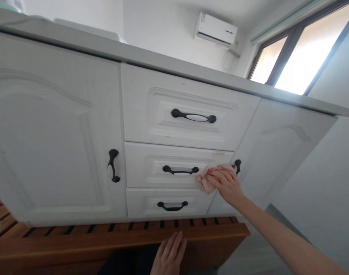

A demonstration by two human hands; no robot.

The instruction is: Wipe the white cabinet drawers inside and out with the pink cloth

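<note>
A pink-and-white cloth (204, 183) lies pressed against the white cabinet front, at the right end of the middle drawer (142, 168). On top of it is my right hand (224, 183), fingers bent and gripping it, with part of the cloth hidden under the palm. The drawer's dark handle (180, 170) is just left of the cloth, and the right door's handle (237, 167) is close behind my fingers. Low in the view, my left hand (170, 252) rests with its fingers stretched out on the front edge of a slatted wooden bench (119, 242), holding nothing.
Above and below are a top drawer (137, 110) and a bottom drawer (140, 204). A left door (48, 145) and a right door (280, 152) flank them. The countertop edge (163, 63) overhangs the front. An air conditioner (216, 29) and a window (312, 46) are beyond.
</note>
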